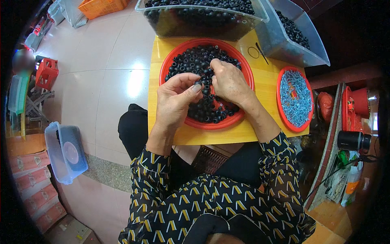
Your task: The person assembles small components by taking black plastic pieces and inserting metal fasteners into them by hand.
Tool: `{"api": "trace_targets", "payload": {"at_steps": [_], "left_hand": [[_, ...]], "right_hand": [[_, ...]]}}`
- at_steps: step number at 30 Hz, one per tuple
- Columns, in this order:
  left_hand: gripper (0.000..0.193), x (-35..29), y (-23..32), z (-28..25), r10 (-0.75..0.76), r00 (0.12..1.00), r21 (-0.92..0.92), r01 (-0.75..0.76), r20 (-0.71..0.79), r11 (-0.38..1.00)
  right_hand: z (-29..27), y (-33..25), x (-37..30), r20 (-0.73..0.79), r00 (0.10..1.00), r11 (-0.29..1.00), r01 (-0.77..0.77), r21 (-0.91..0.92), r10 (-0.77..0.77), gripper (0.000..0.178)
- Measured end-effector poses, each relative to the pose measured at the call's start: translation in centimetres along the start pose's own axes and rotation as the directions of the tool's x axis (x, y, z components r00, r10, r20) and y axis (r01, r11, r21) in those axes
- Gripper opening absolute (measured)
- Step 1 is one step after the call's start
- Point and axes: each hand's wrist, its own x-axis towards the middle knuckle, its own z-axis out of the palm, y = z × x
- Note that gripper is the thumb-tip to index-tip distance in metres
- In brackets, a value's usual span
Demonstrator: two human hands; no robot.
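Observation:
My left hand (174,96) is over the left side of a round red tray (165,64) full of loose black beads (191,61). Between its thumb and fingertips it pinches a single black bead (198,83). Close beside it, my right hand (230,81) curls over the middle of the same tray, fingers bent and pressed together. Whatever those fingers grip is hidden behind the hand. Red tray bottom shows through where the beads lie thin, near the right wrist.
The tray stands on a yellow table (162,137). Behind it are a clear bin (191,29) and another bin (280,51), both holding black beads. A smaller red tray (280,103) of bluish beads is at the right, below a black ring (253,52). An empty-looking plastic tub (61,162) sits on the floor.

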Motion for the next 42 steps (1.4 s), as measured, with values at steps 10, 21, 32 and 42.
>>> {"api": "trace_targets", "payload": {"at_steps": [10, 21, 32, 42], "left_hand": [[0.018, 0.2, 0.5, -0.1, -0.14, 0.984, -0.319, 0.169, 0.113, 0.933], [0.013, 0.5, 0.4, -0.3, -0.146, 0.982, -0.32, 0.178, 0.122, 0.93], [0.015, 0.1, -0.1, -0.1, -0.111, 0.986, -0.294, 0.144, 0.126, 0.945], [0.016, -0.2, -0.8, 0.9, -0.078, 0.991, -0.218, 0.101, 0.114, 0.971]], "right_hand": [[0.3, 0.4, -0.9, -0.041, 0.992, 0.989, 0.123, 0.077, -0.12, 0.017], [0.9, 0.9, -1.3, -0.135, 0.967, 0.976, 0.211, -0.046, -0.216, 0.01], [-2.0, -2.3, -2.9, -0.095, 0.974, 0.509, -0.024, 0.86, 0.205, 0.012], [-1.2, -3.2, -4.2, -0.356, 0.934, 0.739, 0.223, 0.636, 0.024, 0.015]]}}
